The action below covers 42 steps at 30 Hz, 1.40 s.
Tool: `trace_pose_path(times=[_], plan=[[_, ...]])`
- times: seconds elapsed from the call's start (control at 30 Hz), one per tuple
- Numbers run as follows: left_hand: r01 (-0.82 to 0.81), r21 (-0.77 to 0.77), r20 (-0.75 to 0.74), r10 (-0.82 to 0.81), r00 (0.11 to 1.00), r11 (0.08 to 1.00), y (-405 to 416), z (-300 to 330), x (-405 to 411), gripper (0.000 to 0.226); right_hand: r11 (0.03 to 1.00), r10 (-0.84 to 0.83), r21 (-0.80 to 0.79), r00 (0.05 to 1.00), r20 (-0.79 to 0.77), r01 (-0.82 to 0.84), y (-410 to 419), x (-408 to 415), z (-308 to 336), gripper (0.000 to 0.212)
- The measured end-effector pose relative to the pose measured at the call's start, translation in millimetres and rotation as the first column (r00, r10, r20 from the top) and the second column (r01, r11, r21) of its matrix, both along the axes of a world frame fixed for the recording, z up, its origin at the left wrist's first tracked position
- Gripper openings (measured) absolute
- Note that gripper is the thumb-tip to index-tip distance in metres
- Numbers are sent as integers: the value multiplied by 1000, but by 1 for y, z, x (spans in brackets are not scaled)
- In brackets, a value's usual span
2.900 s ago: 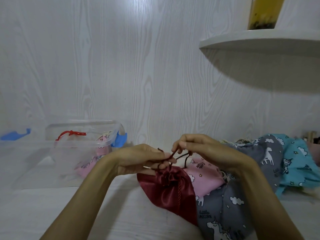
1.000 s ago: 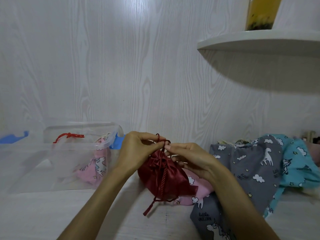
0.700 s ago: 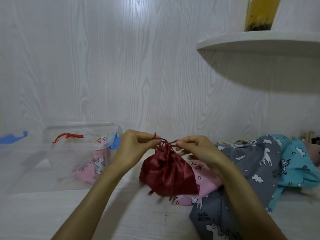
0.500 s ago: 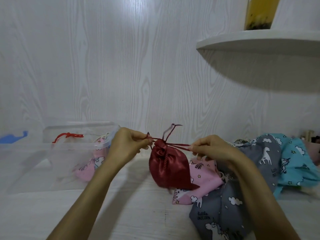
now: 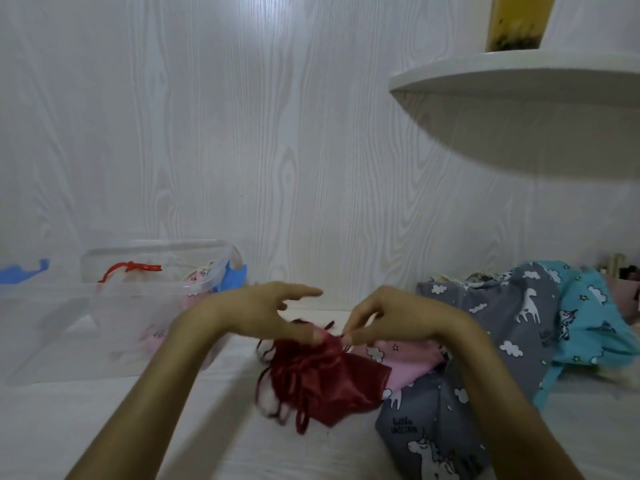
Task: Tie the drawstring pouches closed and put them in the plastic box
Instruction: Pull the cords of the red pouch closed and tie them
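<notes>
Head view, pouch: dark red satin pouch [image 5: 325, 375] down on white tabletop [image 5: 104, 427], centre, neck gathered, cord ends trailing near-left; lifted off surface half a second ago, cords pulled taut sideways then.
Head view, left hand [image 5: 266, 313]: fingers extended and loose, thumb resting at pouch neck; cord let go since tightening pull.
Head view, right hand [image 5: 384, 320]: fingertips pinching cord at pouch neck.
Head view, box: clear plastic box [image 5: 114, 327] far left, well apart from pouch, tied pouches already inside.
Head view, queue: unicorn-print pouches [image 5: 485, 327] heaped right, untied.
Reading: knot likely cinched; transfer leftward to box probably next.
</notes>
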<state>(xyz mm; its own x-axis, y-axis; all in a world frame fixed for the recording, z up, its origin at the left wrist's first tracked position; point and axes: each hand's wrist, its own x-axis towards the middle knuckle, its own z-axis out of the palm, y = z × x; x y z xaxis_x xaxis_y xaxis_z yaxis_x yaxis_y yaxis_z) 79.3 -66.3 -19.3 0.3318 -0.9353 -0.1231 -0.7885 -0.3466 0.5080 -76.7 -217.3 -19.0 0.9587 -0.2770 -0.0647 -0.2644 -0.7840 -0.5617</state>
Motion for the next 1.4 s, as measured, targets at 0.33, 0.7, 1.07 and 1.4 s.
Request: trace_pose_path(times=[0.33,0.7,1.07,1.4], plan=[[-20,420,191,-66,979,907,-8,-45,24,80,975,108,-159,959,-261,-153,36,35,-38,92],[67,145,26,-71,997,987,42,-12,28,49,918,-82,397,979,186,1,34,48,-37,20],[-292,-572,46,385,922,767,119,98,60,29,808,-158,542,801,578,-232,93,95,77,24],[-292,-833,161,711,685,470,108,92,106,23,980,-53,-46,480,876,192,134,170,53,24]])
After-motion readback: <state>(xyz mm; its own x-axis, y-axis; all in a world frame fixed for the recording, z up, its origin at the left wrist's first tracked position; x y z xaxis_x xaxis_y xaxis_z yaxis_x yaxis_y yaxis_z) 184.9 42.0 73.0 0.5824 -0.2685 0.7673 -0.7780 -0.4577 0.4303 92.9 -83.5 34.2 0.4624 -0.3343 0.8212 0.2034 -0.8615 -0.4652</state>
